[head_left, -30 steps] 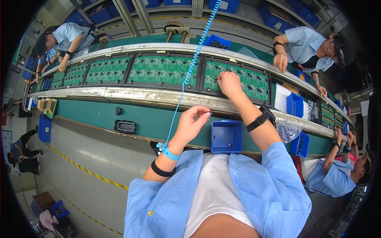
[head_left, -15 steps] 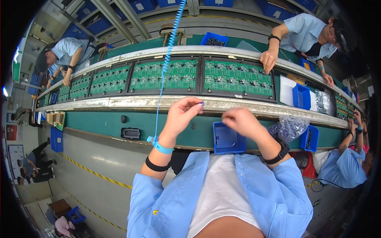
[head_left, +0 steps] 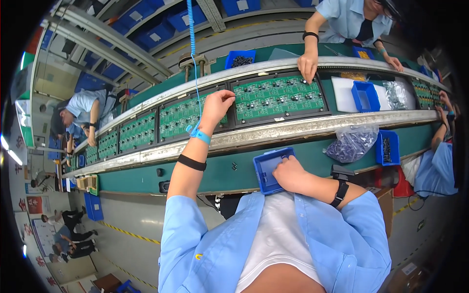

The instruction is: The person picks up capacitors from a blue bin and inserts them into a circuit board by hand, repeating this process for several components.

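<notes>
My left hand [head_left: 218, 108] reaches over the conveyor, thumb and index finger pinched together above the border between two framed green circuit boards [head_left: 280, 98]. Whatever sits in that pinch is too small or hidden to make out. A light blue wrist strap [head_left: 199, 135] circles this wrist, tied to a coiled blue cord [head_left: 192, 34]. Inside a small blue bin [head_left: 264, 163] close to my body, my right hand [head_left: 291, 175] is bent with its fingers curled. A few small parts lie in the bin; the right fingertips are partly hidden.
Across the line, a co-worker's hand [head_left: 308, 66] touches the same board's far right corner. A bag of purple parts [head_left: 352, 144] and another blue bin [head_left: 388, 148] stand right on the green bench. Metal rails [head_left: 195, 149] edge the conveyor. Loose small parts [head_left: 234, 166] lie left of my bin.
My left hand has moved from in front of the rail, where it pinched a small purple part, out over the boards. The right hand has lowered into the bin, which is now tilted. The view has shifted.
</notes>
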Demonstrator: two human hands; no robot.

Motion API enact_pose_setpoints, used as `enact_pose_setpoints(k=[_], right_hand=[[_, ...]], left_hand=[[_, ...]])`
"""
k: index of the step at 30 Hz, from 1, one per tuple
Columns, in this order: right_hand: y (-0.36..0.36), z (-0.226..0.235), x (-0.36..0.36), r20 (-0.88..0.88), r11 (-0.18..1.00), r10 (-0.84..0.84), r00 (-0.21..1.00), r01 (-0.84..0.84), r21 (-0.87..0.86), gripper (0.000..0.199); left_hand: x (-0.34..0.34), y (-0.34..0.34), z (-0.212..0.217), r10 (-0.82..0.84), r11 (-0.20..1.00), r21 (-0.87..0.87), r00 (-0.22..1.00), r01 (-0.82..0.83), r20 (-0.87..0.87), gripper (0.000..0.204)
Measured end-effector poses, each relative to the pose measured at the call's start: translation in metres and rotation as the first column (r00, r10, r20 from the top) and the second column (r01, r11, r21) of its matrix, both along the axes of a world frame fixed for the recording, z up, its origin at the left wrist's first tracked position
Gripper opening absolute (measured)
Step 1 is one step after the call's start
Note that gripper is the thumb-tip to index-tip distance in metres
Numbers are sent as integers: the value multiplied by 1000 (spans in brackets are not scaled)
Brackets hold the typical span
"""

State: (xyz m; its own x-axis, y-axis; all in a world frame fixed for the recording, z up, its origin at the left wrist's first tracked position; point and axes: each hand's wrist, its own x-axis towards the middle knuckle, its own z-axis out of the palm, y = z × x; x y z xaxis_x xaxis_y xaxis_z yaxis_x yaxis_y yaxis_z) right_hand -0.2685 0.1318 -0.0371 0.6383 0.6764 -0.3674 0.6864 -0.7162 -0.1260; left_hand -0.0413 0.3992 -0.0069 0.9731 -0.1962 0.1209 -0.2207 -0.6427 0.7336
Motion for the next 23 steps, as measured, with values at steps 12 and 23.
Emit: enact_pose_setpoints(k=[12, 23], right_hand=[[38, 21, 5, -44, 978, 84, 996, -91, -188, 23], [71, 24, 4, -84, 974, 79, 993, -94, -204, 25]], left_hand=[[40, 27, -18, -104, 944, 331, 946, -5, 308, 16], [44, 57, -17, -103, 932, 360, 975, 25, 198, 16]])
